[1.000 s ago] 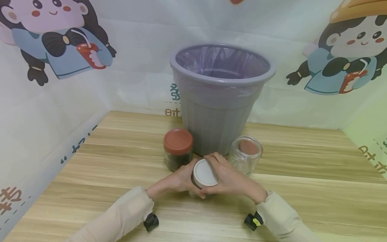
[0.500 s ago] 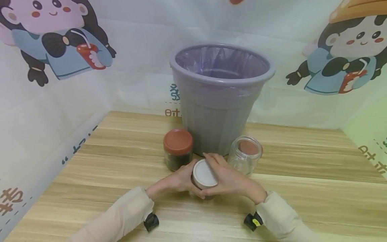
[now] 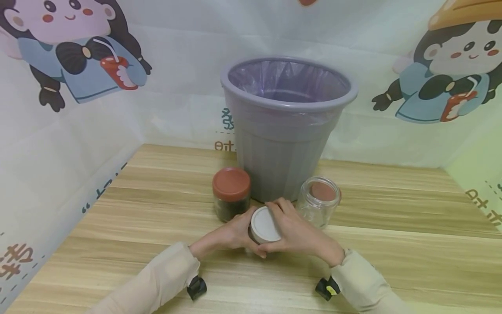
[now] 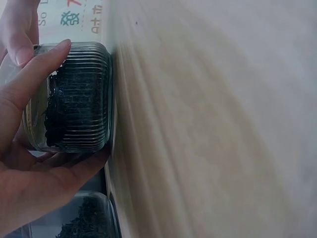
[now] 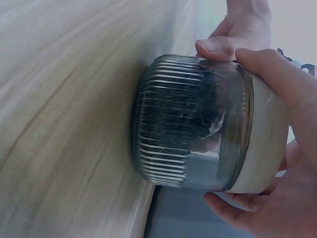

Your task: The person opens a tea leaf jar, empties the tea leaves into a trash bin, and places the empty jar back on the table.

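Observation:
A ribbed glass jar [image 5: 171,119] stands upright on the table between both hands, partly filled with dark, shredded dry stuff, perhaps tea leaves. Its white lid [image 3: 263,226] sits on top. My left hand [image 3: 234,233] grips the glass body, thumb on the near side, as the left wrist view shows. With fingers and thumb spread round the rim, my right hand [image 3: 302,233] grips the lid. Just left of the jar is a second jar [image 3: 231,194] with a red-brown lid and dark contents. To the right stands an uncovered clear glass jar [image 3: 317,209].
A tall grey bin [image 3: 282,144] with a purple liner rises right behind the jars. A red-brown round thing [image 3: 323,191] shows in or through the uncovered jar. The wooden table [image 3: 392,261] meets a printed cloth [image 3: 176,87] at the back.
The fingers of my right hand have shifted slightly back and forth round the white lid. My left hand and the jar have stayed in place.

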The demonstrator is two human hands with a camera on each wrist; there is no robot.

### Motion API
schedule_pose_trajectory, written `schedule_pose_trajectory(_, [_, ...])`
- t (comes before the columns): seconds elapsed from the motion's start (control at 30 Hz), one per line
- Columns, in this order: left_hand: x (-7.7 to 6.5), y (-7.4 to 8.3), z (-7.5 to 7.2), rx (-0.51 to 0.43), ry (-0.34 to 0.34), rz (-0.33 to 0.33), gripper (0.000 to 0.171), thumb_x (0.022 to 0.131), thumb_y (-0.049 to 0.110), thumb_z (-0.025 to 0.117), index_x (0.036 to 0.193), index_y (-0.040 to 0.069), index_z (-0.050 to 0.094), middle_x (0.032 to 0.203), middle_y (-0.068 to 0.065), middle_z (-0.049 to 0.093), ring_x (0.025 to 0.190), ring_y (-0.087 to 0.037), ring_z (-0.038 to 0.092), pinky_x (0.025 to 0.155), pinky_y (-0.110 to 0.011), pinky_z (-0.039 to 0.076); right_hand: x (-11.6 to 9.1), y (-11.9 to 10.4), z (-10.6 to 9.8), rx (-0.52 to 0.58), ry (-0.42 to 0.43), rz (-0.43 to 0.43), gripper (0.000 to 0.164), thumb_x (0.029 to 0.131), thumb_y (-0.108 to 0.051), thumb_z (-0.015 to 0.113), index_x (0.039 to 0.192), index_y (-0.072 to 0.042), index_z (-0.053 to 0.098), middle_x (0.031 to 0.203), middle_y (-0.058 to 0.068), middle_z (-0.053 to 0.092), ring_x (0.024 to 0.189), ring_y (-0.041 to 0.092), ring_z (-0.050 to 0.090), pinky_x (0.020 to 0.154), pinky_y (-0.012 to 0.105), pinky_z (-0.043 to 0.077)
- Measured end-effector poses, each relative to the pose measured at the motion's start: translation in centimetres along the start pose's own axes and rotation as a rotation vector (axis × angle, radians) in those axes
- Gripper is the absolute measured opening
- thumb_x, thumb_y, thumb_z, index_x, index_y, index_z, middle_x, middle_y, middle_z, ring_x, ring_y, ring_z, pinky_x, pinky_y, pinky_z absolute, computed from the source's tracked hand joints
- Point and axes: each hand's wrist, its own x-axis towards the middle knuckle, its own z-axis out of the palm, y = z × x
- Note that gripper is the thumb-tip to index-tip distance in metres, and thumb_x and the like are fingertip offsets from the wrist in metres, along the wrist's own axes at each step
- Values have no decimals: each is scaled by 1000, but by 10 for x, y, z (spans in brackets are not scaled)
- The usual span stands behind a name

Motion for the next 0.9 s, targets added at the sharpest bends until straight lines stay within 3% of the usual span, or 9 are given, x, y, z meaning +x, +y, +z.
schedule_pose_trajectory(0.33, [0,-2,0,-34,-22,10,87,56,17,85,126,3,35,121,-13,49,111,-27,46,92,-43,37,2,3,-7,173,-115,38,82,66,-29,76,128,7,36,120,14,42,102,23,47,83,37,45])
schedule_pose_trajectory(0.9, [2,-3,-2,-49,-44,26,91,56,16,84,130,4,32,124,-13,47,114,-26,43,95,-42,34,9,13,-22,266,-230,-24,80,61,-24,75,128,-3,37,122,8,44,106,19,44,85,37,42])
